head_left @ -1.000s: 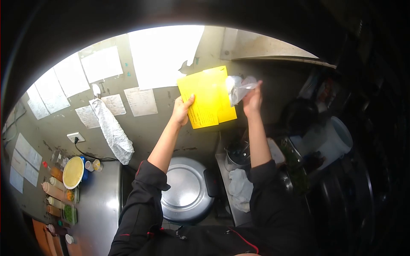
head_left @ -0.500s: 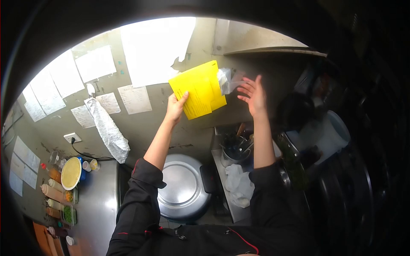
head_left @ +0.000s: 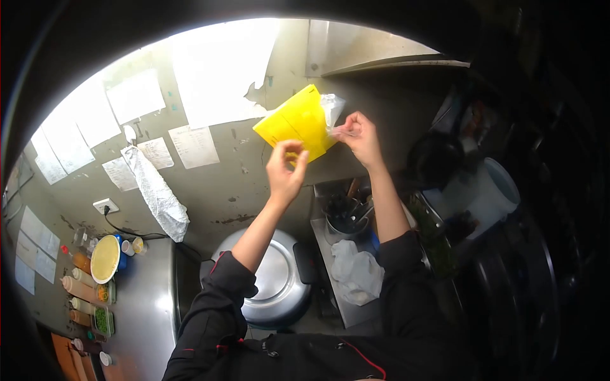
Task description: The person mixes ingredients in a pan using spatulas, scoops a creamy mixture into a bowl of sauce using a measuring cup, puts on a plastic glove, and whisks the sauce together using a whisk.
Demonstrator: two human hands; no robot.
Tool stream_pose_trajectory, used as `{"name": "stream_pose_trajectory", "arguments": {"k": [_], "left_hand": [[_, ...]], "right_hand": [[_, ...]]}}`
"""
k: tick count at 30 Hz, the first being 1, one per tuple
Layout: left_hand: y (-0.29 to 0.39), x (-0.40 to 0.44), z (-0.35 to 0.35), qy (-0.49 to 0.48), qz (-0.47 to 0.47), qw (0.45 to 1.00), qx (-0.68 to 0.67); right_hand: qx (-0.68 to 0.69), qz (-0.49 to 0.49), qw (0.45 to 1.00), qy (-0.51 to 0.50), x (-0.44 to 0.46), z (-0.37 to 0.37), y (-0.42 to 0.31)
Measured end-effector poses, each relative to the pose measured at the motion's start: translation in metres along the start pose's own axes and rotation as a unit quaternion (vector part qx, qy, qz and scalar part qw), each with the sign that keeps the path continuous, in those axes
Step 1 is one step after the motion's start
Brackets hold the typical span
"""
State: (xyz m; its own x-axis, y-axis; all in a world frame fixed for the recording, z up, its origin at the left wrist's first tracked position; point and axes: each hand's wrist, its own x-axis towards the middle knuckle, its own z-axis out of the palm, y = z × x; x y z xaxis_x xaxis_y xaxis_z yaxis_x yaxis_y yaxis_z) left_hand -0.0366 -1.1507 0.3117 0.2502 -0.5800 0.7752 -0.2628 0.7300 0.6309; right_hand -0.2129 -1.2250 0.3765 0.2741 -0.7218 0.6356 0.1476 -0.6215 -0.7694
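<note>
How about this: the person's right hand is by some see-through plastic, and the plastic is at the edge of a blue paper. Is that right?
Not quite: the paper is yellow, not blue, as the head view shows. The right hand is indeed by the see-through plastic at its edge.

No word, number or sign can be read clearly. The bright yellow rectangular paper sheet [head_left: 298,120] carries thin dark lines of writing near its lower left edge, too small to make out. To the left of this yellow sheet, the small white rectangular paper sheet [head_left: 194,147] on the grey-green painted wall [head_left: 219,184] has faint rows of writing, also unreadable. The large white paper sheet [head_left: 219,70], up and left of the yellow one, is too bright for reading.
</note>
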Motion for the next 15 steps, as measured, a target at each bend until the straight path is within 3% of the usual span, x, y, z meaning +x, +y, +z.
{"name": "stream_pose_trajectory", "arguments": {"k": [3, 6, 7, 10, 15], "left_hand": [[0.013, 0.01, 0.034, -0.039, -0.146, 0.954, -0.26], [0.025, 0.029, 0.041, -0.074, -0.256, 0.918, -0.292], [0.019, 0.033, 0.042, -0.054, -0.26, 0.93, -0.254], [0.001, 0.042, 0.038, -0.051, -0.229, 0.94, -0.247], [-0.021, 0.045, 0.029, 0.047, -0.137, 0.975, -0.169]], "right_hand": [[-0.03, -0.013, 0.999, -0.033, -0.001, -0.002, -0.001], [-0.038, -0.001, 0.995, -0.092, -0.005, -0.002, -0.01], [0.024, 0.065, 0.989, -0.132, -0.007, -0.002, -0.017], [-0.04, 0.036, 0.989, -0.137, -0.005, -0.015, -0.031], [-0.107, -0.047, 0.993, 0.015, 0.01, -0.042, -0.012]]}}
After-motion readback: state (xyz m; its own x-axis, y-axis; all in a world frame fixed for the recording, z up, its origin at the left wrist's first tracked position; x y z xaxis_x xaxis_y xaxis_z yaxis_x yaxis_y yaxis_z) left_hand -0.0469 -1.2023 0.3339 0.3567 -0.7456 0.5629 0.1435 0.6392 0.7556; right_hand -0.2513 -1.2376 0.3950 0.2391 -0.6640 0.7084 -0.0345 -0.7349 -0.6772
